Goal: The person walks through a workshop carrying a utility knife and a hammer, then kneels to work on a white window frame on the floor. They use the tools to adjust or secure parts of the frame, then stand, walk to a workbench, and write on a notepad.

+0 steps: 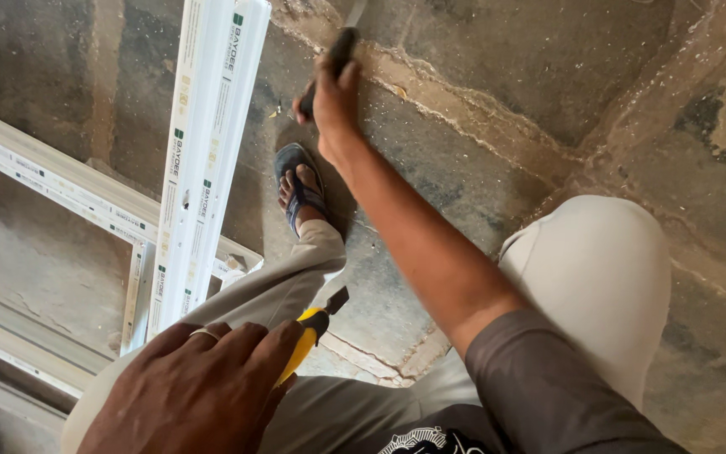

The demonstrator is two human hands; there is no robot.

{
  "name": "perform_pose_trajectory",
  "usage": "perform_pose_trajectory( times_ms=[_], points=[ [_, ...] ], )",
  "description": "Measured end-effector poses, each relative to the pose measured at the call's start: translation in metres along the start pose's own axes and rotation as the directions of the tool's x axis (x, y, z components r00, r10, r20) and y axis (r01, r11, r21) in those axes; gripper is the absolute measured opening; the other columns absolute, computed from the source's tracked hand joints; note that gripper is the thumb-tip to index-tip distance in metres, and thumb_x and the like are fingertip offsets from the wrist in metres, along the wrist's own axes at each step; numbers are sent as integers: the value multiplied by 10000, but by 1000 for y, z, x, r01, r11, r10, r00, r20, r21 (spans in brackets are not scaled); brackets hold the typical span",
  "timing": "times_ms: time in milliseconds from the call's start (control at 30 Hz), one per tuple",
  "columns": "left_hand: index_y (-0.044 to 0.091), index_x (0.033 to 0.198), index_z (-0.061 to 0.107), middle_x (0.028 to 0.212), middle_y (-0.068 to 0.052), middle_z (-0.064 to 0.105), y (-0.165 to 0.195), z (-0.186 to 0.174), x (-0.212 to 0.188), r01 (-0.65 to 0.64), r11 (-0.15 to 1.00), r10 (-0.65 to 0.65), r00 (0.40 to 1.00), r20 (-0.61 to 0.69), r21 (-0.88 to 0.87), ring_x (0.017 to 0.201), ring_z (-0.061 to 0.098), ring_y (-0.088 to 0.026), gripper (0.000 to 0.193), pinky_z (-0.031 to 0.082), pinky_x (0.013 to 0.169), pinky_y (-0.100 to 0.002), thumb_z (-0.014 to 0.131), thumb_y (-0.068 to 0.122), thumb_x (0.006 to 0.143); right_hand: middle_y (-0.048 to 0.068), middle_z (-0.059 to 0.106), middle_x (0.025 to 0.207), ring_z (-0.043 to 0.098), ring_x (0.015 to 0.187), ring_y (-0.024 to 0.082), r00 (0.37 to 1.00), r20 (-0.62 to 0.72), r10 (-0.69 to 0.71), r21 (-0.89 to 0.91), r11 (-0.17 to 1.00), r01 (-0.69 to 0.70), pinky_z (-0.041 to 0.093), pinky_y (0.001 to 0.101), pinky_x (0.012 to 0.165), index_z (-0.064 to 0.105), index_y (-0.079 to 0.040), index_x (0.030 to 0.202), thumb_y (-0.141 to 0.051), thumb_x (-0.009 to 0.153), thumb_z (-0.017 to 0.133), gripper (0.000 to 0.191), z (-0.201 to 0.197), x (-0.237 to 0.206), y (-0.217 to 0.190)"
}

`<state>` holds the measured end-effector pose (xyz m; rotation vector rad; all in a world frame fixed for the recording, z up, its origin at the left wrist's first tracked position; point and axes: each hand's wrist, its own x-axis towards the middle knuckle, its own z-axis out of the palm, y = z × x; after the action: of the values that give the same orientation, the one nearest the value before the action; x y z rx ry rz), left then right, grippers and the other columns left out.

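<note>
While the camera looks straight down, the right hand (335, 105) is stretched far out ahead over the stone floor (548, 76), its grip wrapped tight around a dark-handled tool (329, 71). The handle runs up out of the fist toward the top edge of the view, and the working end is cut off there, so what kind of tool it is can't be told. It sits right above a raised mortar seam (464, 109) crossing the floor.

Down at the bottom, the left hand (191, 391) rests on the left knee, a ring on one finger, its grip closed round a yellow-handled tool (308, 336); a short dark tip pokes out up and to the right, just beside the trouser leg (287, 282).

Between the two hands, a foot in a blue sandal (298, 189) is planted on the floor, just below the right wrist. The right knee (586, 269), in light trousers, bulks up on the right side.

Off to the left, a long white plastic profile (212, 143) lies lengthwise, crossing over a white frame (52, 181) laid flat on the floor, well apart from both hands.
</note>
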<state>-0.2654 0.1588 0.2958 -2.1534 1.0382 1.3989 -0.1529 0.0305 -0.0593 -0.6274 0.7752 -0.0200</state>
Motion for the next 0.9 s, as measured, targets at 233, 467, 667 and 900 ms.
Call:
perform_pose_trajectory(
  times_ms=[233,467,667,900],
  points=[
    [293,1494,491,1181,52,708,-2,-1,-2,17,1000,-18,997,79,4,1097,708,-181,495,475,1068,-411,550,418,1018,60,591,692,582,459,130,987,162,6,-130,991,15,431,278,343,460,-85,1264,-365,989,634,429,-11,15,-2],
    [263,1447,540,1125,31,721,-5,9,-4,-23,1000,23,1000,-13,-21,1076,713,-197,493,470,1077,-435,588,436,988,39,583,684,583,465,126,977,168,128,-350,935,-62,412,288,341,482,-78,1261,-359,1012,632,405,-23,19,-6],
    [231,1409,581,1128,-1,735,-9,17,-8,-92,992,66,962,-264,-90,1068,707,-248,485,472,1015,-460,613,413,960,46,583,708,575,461,116,988,74,-136,-179,973,147,435,281,345,446,-92,1345,-342,1006,608,452,-11,12,7],
    [296,1457,532,1167,41,726,-9,19,-6,8,1000,-9,1000,-8,-28,1126,707,-200,519,479,1066,-431,602,484,979,40,591,739,582,473,97,973,155,170,-392,915,-97,405,269,346,416,-82,1330,-301,1018,610,428,-25,12,12]
  ],
)
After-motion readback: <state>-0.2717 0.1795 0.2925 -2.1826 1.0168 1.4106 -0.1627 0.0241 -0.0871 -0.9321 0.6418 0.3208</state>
